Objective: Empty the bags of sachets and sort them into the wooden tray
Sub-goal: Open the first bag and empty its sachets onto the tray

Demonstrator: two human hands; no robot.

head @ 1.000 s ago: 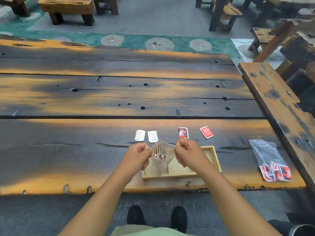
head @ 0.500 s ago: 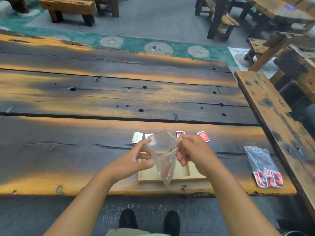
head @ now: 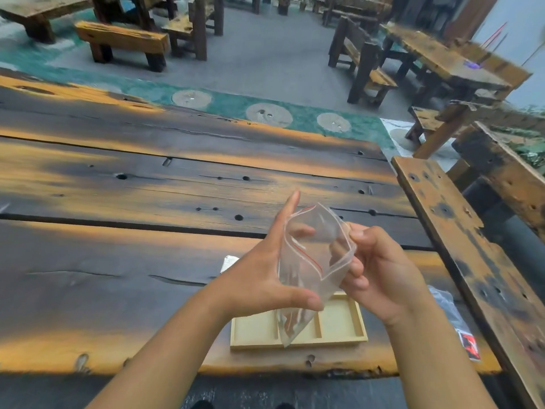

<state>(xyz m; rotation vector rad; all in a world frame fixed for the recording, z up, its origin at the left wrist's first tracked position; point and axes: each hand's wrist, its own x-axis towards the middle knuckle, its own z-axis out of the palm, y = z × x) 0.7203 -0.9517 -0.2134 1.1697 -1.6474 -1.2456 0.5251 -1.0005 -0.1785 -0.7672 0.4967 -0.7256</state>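
Note:
I hold a clear zip bag (head: 312, 261) above the wooden tray (head: 253, 329), its mouth pulled open toward me. My left hand (head: 259, 278) holds the bag's left side, thumb across the front and fingers straight up behind the plastic. My right hand (head: 380, 273) pinches the right rim of the mouth. Brown sachets (head: 290, 321) sit in the bag's bottom corner, which hangs over the tray. The tray's visible compartments hold nothing. A white sachet (head: 228, 262) peeks out beyond my left wrist.
A second clear bag (head: 448, 308) with red sachets (head: 469, 343) lies on the table to the right, by the raised plank (head: 460, 237). The tray sits close to the table's near edge. Benches and other tables stand beyond.
Both hands lifted the bag higher and pulled its mouth wider. My left fingers straightened upward. The view tilted up, and the hands now hide the loose red sachets.

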